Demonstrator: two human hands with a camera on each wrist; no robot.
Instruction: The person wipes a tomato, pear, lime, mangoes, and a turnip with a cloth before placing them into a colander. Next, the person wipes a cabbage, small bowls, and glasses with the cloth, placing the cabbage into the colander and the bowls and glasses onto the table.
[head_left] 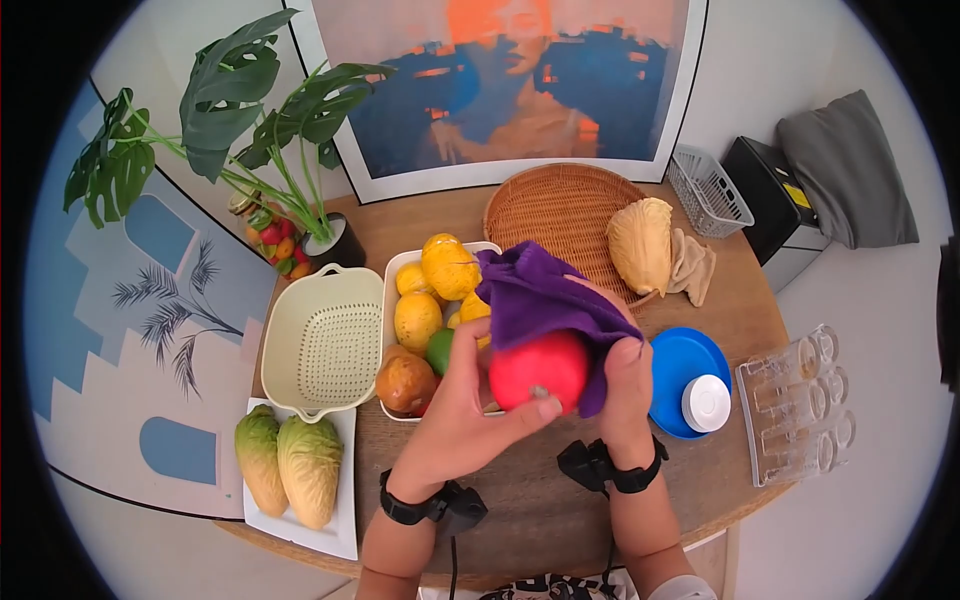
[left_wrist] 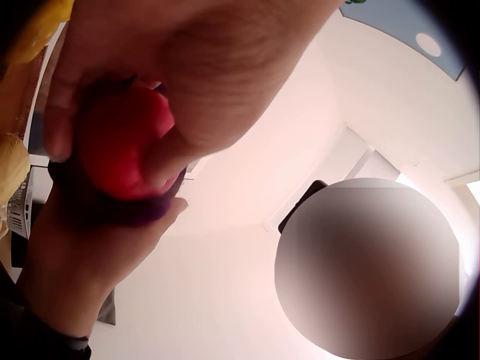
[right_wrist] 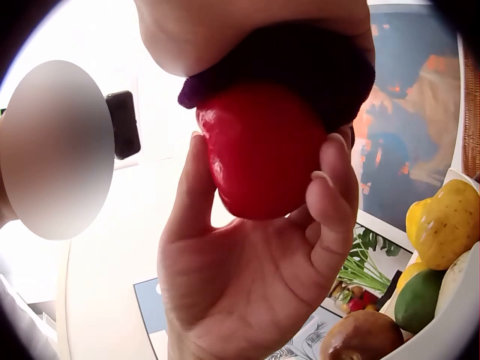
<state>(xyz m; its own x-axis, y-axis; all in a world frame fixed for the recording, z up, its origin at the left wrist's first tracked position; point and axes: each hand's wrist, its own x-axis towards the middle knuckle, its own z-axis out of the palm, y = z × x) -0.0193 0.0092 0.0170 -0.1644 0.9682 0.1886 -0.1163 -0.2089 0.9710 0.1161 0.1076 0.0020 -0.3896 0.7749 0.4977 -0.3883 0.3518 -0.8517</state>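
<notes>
A round red fruit or vegetable (head_left: 540, 372) is held up above the table between both hands. The left hand (head_left: 462, 412) grips it from the left side, thumb near its stem end; in the right wrist view that hand's fingers curl round the red thing (right_wrist: 262, 154). A purple cloth (head_left: 530, 292) drapes over its top and right side. The right hand (head_left: 625, 390) holds the cloth against the right side of the red thing, its fingers partly hidden by the cloth. In the left wrist view the red thing (left_wrist: 124, 142) sits between both hands.
Behind the hands, a white container holds yellow fruits (head_left: 418, 320) and a brown one (head_left: 405, 381). Around stand a pale green basket (head_left: 325, 340), cabbages (head_left: 309, 470) on a white tray, a wicker tray (head_left: 560, 215), a blue plate (head_left: 668, 380) with a white dish, and glass cups (head_left: 800, 410).
</notes>
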